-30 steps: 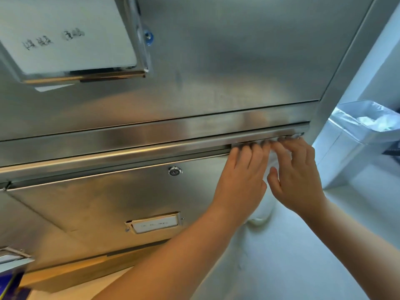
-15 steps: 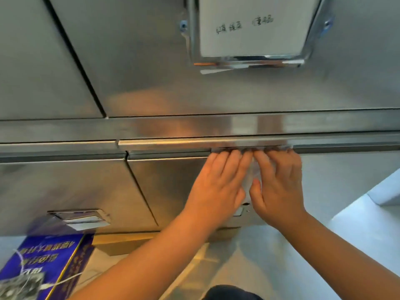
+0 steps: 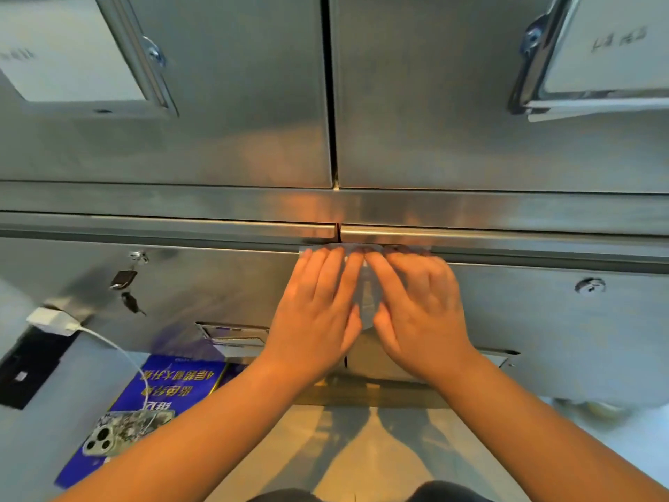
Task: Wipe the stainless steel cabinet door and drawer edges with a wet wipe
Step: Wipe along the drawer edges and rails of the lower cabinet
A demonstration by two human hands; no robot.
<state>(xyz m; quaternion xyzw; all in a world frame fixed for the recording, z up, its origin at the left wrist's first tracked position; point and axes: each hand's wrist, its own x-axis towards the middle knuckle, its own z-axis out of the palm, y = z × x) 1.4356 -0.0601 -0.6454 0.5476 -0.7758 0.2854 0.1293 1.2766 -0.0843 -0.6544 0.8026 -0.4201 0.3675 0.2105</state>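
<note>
Two bare hands press side by side against the front of a brushed stainless steel cabinet (image 3: 561, 338). The left hand (image 3: 315, 313) and the right hand (image 3: 420, 309) both lie flat, fingers straight and close together. Their fingertips reach up to the underside of the long rounded steel drawer edge (image 3: 506, 236) just above them.

Under and between the hands is a thin, translucent white wet wipe (image 3: 367, 284) — its top strip shows just past the fingertips, across the narrow vertical seam where two drawers meet.

Above the hands, two tall steel cabinet doors (image 3: 224, 103) meet at a dark gap. Left of the left hand, a black key fob (image 3: 125, 279) hangs from a lock. Lower down on that side are a white charger plug (image 3: 50, 320) and a blue printed box (image 3: 173, 389) — a smartphone (image 3: 123, 432) lies on it, camera side up. Right of the right hand is a round steel lock (image 3: 590, 285).
</note>
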